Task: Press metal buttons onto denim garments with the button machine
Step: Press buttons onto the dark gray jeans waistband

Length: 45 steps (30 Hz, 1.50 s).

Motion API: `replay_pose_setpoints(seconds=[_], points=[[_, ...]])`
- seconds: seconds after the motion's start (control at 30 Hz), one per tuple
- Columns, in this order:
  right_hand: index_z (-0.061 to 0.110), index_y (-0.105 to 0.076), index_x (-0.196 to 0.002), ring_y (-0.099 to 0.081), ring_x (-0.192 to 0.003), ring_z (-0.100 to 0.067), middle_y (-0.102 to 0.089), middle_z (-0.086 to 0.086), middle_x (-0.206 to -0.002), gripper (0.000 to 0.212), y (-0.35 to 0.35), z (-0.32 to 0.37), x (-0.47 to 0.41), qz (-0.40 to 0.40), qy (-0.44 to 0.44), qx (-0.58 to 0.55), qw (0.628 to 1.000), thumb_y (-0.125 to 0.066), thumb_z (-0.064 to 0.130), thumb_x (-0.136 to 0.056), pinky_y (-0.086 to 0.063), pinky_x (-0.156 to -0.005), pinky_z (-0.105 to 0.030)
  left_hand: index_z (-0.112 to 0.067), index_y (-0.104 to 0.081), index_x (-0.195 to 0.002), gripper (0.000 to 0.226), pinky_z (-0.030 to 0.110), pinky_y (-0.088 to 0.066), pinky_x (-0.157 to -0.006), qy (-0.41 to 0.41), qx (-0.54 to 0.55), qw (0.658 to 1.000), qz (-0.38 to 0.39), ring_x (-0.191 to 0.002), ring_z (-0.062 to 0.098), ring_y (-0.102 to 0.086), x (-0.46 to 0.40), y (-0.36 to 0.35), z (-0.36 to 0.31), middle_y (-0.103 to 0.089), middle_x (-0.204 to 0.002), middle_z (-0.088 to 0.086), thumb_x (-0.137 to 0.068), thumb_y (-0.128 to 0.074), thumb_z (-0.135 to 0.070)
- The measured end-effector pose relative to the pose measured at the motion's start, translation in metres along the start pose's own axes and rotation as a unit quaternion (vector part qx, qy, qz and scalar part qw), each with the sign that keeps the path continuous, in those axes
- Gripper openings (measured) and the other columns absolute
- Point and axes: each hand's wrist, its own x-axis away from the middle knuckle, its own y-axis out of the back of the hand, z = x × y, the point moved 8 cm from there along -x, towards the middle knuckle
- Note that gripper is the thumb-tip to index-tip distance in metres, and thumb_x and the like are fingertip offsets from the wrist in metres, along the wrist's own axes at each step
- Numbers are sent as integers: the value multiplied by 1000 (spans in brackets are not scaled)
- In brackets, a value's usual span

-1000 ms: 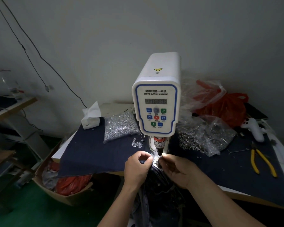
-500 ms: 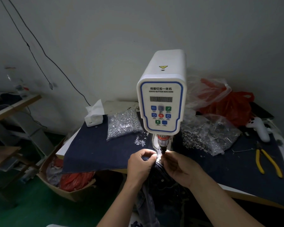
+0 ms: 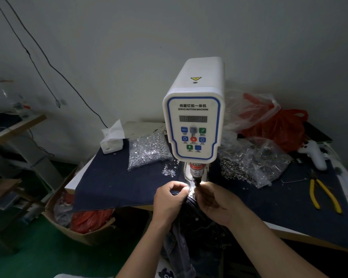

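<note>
Head view, machine: white plastic servo button machine (image 3: 194, 121), centre of frame, blue-edged panel with coloured keys; dark metal punch tip (image 3: 196, 182) below it, lit by a bright work lamp.
Head view, garment: dark blue denim garment (image 3: 197, 223), lower centre, top edge gathered up to the punch, remainder hanging slack below the table edge.
Left hand: left hand (image 3: 170, 199), just left of the punch, fingers curled, pinching a fold of the denim edge.
Right hand: right hand (image 3: 215, 201), just right of the punch, fingertips pinched together at the cloth under the tip; whether a button lies between them, cannot tell.
Handling (judgement): denim soft, limp, fairly heavy in bulk, rough weave, unlikely to slip; best held taut on both sides close to the die, fingers clear of the punch.
Supplies: clear plastic bag of small silver metal buttons (image 3: 149, 150), left of machine; second clear bag of dark metal rings (image 3: 255, 167), right of machine; both glossy, crinkled.
Table: flat table draped in dark navy cloth (image 3: 113, 187), matte.
Other: yellow-handled pliers (image 3: 323, 195), right edge; white tissue pack (image 3: 112, 141), upper left of table.
</note>
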Motion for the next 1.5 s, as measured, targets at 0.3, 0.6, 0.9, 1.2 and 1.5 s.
replay_pose_setpoints(seconds=[0.3, 0.6, 0.9, 1.2, 1.5], points=[[-7, -67, -88, -65, -50, -14, -66, -13, -68, 12, -1, -3, -2, 5, -4, -19, 1000, -65, 3, -94, -53, -42, -19, -25, -79, -77, 9, 12, -51, -74, 3, 4, 1000, -4, -80, -1, -71, 1, 2, 2, -77, -80, -16, -85, -80, -20], [-5, -69, -98, -67, -55, -13, -68, -11, -76, 14, 0, -8, -5, 25, -1, -54, 998, -63, 7, -97, -52, -44, -16, -27, -80, -78, 8, 14, -52, -76, 6, 8, 1000, 4, -81, -2, -72, 1, 3, 3, -78, -81, -17, -85, -80, -22], [-1, -67, -88, -58, -46, -8, -63, -9, -72, 8, 3, -5, -1, 45, -45, -10, 998, -68, 6, -92, -45, -39, -14, -25, -81, -82, 6, 15, -54, -76, 4, 30, 999, 27, -82, 1, -73, -2, -8, 0, -79, -83, -13, -87, -80, -22], [-4, -74, -101, -46, -46, -4, -58, -3, -65, 20, 40, 46, -8, -8, 64, 138, 988, -65, 14, -97, -34, -40, -13, -31, -78, -79, 12, 12, -51, -68, 11, 55, 997, 48, -71, -3, -70, -3, -22, -3, -78, -78, -12, -85, -86, -23], [-2, -70, -106, -41, -45, -5, -53, -2, -63, 22, 61, 50, -9, -6, 48, 86, 995, -59, 15, -101, -31, -39, -15, -38, -80, -80, 12, 15, -52, -67, 48, 80, 993, 66, -76, 0, -71, 0, -28, 2, -79, -81, -6, -84, -87, -29]])
